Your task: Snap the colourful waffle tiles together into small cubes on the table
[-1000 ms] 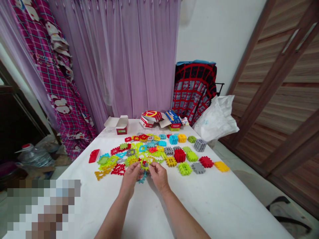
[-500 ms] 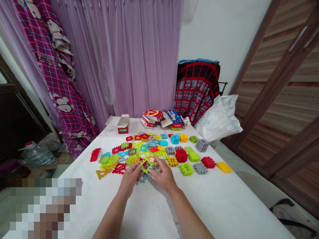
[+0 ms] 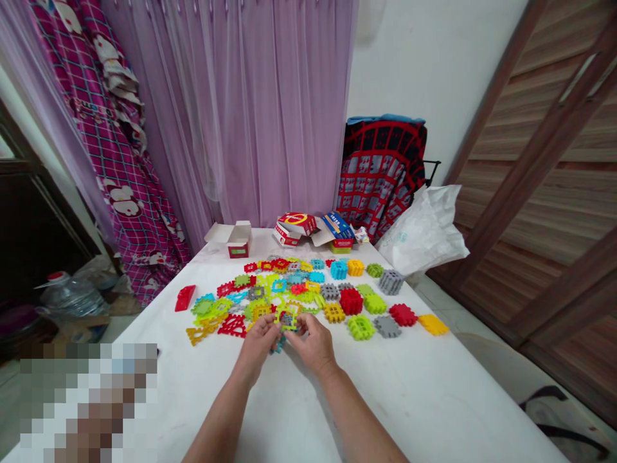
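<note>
Both of my hands meet over the near edge of a spread of coloured plastic waffle blocks [image 3: 270, 292] on the white table [image 3: 434, 399]. My left hand [image 3: 258, 350] and my right hand [image 3: 313, 344] pinch a small cluster of joined pieces [image 3: 288, 321], lime green and grey, between the fingertips. A teal piece [image 3: 278, 345] shows just below the fingers. Finished cubes lie to the right: a red cube [image 3: 351, 301], a lime cube [image 3: 360, 327], a grey cube [image 3: 386, 326] and a yellow flat block [image 3: 433, 324].
Open cardboard boxes [image 3: 299, 228] and a small red and white box [image 3: 238, 241] stand at the table's far end. A white plastic bag [image 3: 424, 228] hangs off the right edge. A red wedge piece [image 3: 184, 298] lies at the left. Curtains and a wooden door surround the table.
My hands have drawn closer together around the green and grey pieces. The right hand has slid slightly toward me and left. The loose blocks have not moved.
</note>
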